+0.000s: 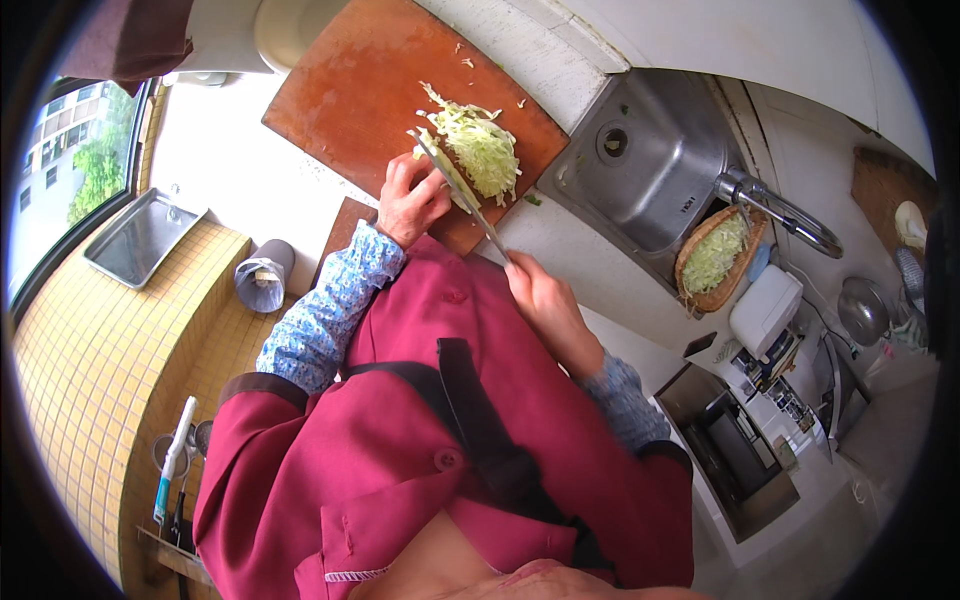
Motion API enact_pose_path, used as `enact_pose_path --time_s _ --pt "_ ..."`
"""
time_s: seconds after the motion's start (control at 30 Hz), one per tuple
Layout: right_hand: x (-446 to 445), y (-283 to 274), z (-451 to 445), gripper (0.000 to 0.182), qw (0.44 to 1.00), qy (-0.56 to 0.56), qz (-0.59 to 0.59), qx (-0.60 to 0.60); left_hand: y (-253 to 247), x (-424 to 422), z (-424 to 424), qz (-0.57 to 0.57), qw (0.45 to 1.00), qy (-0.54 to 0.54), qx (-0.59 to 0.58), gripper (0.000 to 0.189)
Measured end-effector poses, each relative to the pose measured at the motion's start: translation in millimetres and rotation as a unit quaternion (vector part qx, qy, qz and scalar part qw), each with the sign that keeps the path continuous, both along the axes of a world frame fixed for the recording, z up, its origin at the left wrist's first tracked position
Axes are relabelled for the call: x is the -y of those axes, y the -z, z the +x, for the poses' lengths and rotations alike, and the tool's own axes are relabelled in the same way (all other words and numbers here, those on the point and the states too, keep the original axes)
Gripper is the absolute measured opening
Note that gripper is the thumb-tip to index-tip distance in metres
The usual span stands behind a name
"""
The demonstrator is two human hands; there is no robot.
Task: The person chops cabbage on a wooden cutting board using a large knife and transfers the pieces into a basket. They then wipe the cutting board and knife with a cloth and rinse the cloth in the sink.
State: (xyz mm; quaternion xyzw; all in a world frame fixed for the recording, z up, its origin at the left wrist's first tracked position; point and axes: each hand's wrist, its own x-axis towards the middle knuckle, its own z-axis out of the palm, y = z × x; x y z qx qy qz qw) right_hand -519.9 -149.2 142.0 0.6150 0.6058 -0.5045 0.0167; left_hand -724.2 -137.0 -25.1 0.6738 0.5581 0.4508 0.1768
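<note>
A reddish-brown wooden cutting board (345, 82) lies on the white counter in front of me. My right hand (544, 304) grips a kitchen knife (471, 202), its blade slanting away to the upper left. Curled fingers of my left hand (412, 196) rest close beside the blade, holding a piece of pale green cabbage (418, 152) that they mostly hide. Just right of the blade is a heap of shredded cabbage (480, 146), and a thin strip lies along the blade itself. The knife's handle is largely covered by my right hand.
A stainless steel sink (652, 150) with a faucet (780, 210) adjoins the board's right side. At its near corner sits a woven basket (724, 259) of shredded cabbage. Leftward are a lined bin (264, 276) and a metal tray (144, 238) on a yellow tiled ledge (90, 330).
</note>
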Motion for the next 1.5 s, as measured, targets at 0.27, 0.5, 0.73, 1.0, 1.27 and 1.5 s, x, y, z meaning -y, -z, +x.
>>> enact_pose_path --time_s 0.27,0.5,0.73,1.0,1.27,1.5 --pt "-12.9 63.9 -9.8 0.038 0.996 0.016 0.075 -0.044 -4.3 -3.9 0.7 0.001 1.000 -0.003 0.005 0.036" --pt "-21.8 2.3 -4.8 0.039 0.998 0.060 -0.014 -0.034 -9.4 -3.9 -4.2 -0.002 1.000 0.009 0.008 0.033" --pt "6.7 -35.2 4.9 0.042 1.000 -0.012 0.008 0.019 -1.9 -0.2 -3.1 0.001 1.000 -0.005 0.021 0.036" --pt "-0.8 -27.0 2.8 0.043 1.000 -0.002 -0.024 0.015 -2.5 -2.6 -5.2 0.007 1.000 0.006 -0.001 0.042" --pt "-6.5 -21.7 1.1 0.040 0.999 0.021 -0.045 -0.009 -4.2 -2.7 -5.0 -0.009 1.000 0.007 -0.012 0.040" --pt "-7.6 -9.6 -0.8 0.039 1.000 0.006 -0.027 -0.010 -2.4 -3.1 -5.2 0.003 1.000 0.000 -0.015 0.041"
